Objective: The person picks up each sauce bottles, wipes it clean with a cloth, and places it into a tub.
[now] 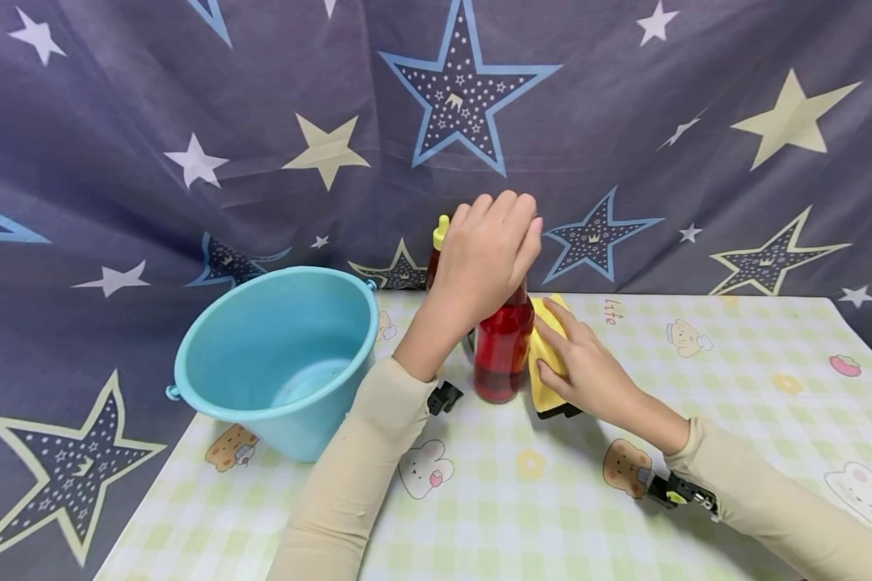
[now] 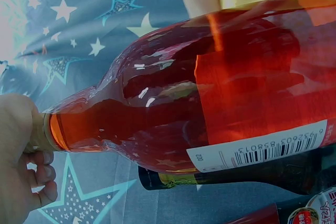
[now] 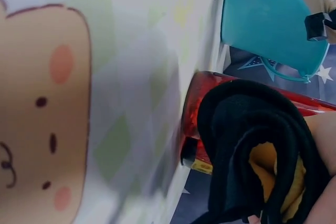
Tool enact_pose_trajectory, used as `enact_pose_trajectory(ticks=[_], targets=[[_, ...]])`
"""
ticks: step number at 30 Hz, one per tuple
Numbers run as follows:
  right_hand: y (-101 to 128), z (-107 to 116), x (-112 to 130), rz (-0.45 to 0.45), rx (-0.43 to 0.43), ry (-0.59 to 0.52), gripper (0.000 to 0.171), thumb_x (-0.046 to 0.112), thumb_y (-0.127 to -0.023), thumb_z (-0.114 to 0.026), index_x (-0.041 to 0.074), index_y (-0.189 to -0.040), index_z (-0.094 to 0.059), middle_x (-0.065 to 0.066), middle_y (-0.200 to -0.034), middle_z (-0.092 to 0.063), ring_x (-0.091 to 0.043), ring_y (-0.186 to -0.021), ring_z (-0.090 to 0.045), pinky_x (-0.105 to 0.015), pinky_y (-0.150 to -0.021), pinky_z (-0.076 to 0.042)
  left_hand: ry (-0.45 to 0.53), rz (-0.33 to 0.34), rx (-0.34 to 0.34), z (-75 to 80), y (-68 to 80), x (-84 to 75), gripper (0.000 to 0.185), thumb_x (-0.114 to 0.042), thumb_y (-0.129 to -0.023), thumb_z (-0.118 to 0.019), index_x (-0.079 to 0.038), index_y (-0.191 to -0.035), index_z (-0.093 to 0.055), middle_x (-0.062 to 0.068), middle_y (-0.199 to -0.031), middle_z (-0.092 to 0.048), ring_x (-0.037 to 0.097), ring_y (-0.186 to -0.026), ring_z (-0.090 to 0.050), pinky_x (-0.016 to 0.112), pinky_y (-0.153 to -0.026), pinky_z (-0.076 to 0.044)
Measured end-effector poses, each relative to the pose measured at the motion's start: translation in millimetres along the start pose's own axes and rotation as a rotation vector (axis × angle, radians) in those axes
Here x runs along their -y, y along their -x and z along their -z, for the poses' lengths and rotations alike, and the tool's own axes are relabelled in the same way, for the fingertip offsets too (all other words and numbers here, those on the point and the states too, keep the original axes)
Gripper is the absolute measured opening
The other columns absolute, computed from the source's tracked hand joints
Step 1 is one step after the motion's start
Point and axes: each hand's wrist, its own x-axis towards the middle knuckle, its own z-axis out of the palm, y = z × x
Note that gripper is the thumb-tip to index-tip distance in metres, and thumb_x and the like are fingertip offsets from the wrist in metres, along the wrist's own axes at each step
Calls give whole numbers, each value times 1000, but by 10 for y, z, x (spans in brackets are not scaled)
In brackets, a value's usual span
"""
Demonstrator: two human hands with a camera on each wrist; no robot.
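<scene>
red bottle (image 1: 504,347) may tip: i see my left hand (image 1: 488,254) wrapped round its top while my right hand (image 1: 580,367) presses the yellow cloth (image 1: 545,355) on it.

Three views, one shared bottle
Head camera looks down across the table; both wrist cameras sit close against the red plastic bottle (image 1: 504,347).
</scene>
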Motion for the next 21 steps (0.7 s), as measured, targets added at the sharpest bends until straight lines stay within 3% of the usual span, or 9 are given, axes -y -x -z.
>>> enact_pose_trajectory(ticks=[6, 11, 16, 21], targets=[[14, -40, -15, 22, 15, 53, 57, 13, -93, -69, -8, -143, -52, -31, -159, -32, -41, -100, -59, -47, -80, -50, -1, 8, 12, 16, 5, -4, 27, -28, -109, -36, -12, -100, -57, 3, -87, -56, 21, -74, -50, 33, -68, -40], [27, -67, -41, 53, -1, 101, 58, 14, -92, -70, -8, -143, -52, -33, -157, -34, -39, -93, -59, -46, -77, -50, -9, 10, 29, 23, -10, -14, 28, -28, -109, -36, -12, -100, -56, 3, -87, -56, 21, -75, -50, 33, -68, -40], [38, -94, -50, 65, -15, 99, 59, 15, -92, -72, -8, -142, -53, -33, -156, -35, -42, -97, -59, -49, -81, -52, -16, 9, 21, 23, -5, -10, 28, -28, -109, -36, -12, -98, -56, 3, -86, -56, 21, -74, -49, 33, -67, -40], [53, -111, -53, 35, 6, 37, 68, 25, -94, -74, -4, -149, -47, -32, -159, -30, -49, -116, -57, -56, -94, -50, -8, 11, 29, 24, 2, -13, 28, -28, -109, -36, -12, -99, -56, 3, -86, -56, 20, -74, -49, 33, -67, -39]])
